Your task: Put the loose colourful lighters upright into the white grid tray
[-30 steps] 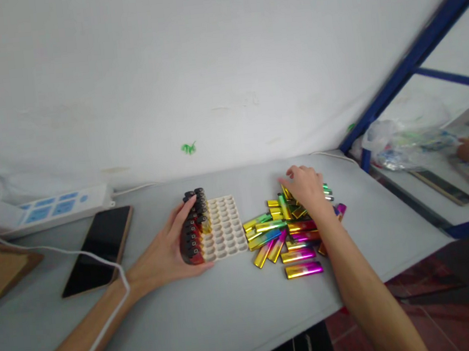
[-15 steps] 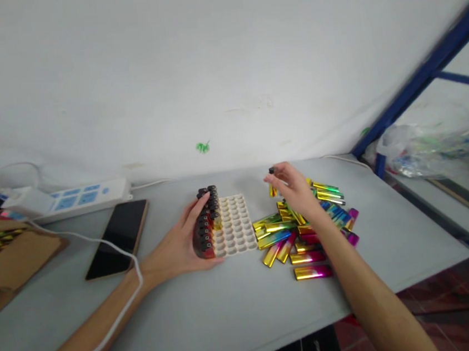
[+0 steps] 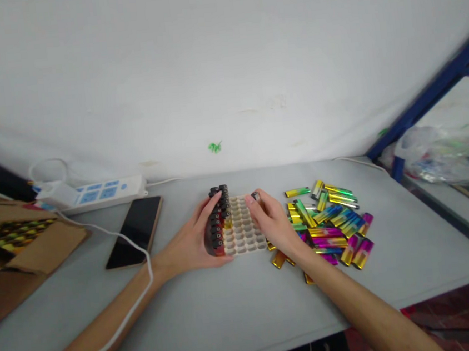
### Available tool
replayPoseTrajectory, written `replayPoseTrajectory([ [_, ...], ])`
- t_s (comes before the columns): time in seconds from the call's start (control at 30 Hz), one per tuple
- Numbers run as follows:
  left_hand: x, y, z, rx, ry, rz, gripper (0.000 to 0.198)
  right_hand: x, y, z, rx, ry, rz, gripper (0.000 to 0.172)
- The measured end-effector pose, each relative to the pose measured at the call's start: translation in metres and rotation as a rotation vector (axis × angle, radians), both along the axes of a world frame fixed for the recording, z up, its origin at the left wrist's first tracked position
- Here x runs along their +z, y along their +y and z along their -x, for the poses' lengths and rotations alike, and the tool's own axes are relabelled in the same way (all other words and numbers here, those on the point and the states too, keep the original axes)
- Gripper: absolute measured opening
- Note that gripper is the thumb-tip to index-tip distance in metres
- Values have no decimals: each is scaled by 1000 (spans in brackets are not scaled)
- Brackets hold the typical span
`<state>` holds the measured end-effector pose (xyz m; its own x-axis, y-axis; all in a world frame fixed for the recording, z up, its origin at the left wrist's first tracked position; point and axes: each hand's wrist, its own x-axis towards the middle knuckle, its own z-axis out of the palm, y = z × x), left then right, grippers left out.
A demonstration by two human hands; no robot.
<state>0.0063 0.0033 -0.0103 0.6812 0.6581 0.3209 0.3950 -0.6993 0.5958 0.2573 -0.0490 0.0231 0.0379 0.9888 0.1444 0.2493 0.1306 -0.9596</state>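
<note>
A white tray (image 3: 247, 235) with rows of round-ended pockets lies on the table. Upright lighters (image 3: 217, 222) with black tops fill its left columns, and a yellow-bodied one (image 3: 228, 223) stands beside them. My left hand (image 3: 201, 235) is wrapped round the tray's left side, its thumb across the black tops. Over the tray's right edge, my right hand (image 3: 270, 216) pinches a lighter (image 3: 255, 195); only its dark end shows above the fingers. To the right lies a loose pile of shiny lighters (image 3: 328, 232) in gold, green, blue and magenta, partly behind my right wrist.
A black phone (image 3: 135, 233) lies left of my left hand, near a white power strip (image 3: 110, 193). An open cardboard box (image 3: 49, 245) stands at far left. A white cable (image 3: 127, 315) crosses my left forearm. Plastic bags (image 3: 437, 148) lie beyond the blue frame (image 3: 419, 97).
My right hand has moved left from above the pile to the tray, carrying a lighter. My left hand stays on the tray. The whole view has shifted slightly.
</note>
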Motion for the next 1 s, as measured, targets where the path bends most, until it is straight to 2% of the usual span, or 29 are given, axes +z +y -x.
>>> replayPoseTrajectory([
  [0.13,-4,1,1,4,-13,-26,150,-2,-1,6,-70,55,7,61],
  [0.3,-6,3,3,-2,-9,-34,153,-2,-2,8,-103,51,74,50],
  [0.43,-5,3,3,-12,-10,-20,155,-1,-3,9,-89,37,66,43],
  [0.63,-4,2,3,-11,17,-13,153,-2,-3,10,-72,-12,42,49],
  [0.77,-2,1,2,-14,15,-16,151,-2,-1,3,-8,-51,-35,41],
  [0.87,-1,0,2,-15,6,-20,151,-1,1,-5,85,-93,-168,33],
  [0.93,-1,0,2,-17,4,-20,152,1,0,-9,88,-165,-266,30],
  [1.0,-1,0,2,-19,7,-22,153,3,-2,-9,68,-252,-296,31],
])
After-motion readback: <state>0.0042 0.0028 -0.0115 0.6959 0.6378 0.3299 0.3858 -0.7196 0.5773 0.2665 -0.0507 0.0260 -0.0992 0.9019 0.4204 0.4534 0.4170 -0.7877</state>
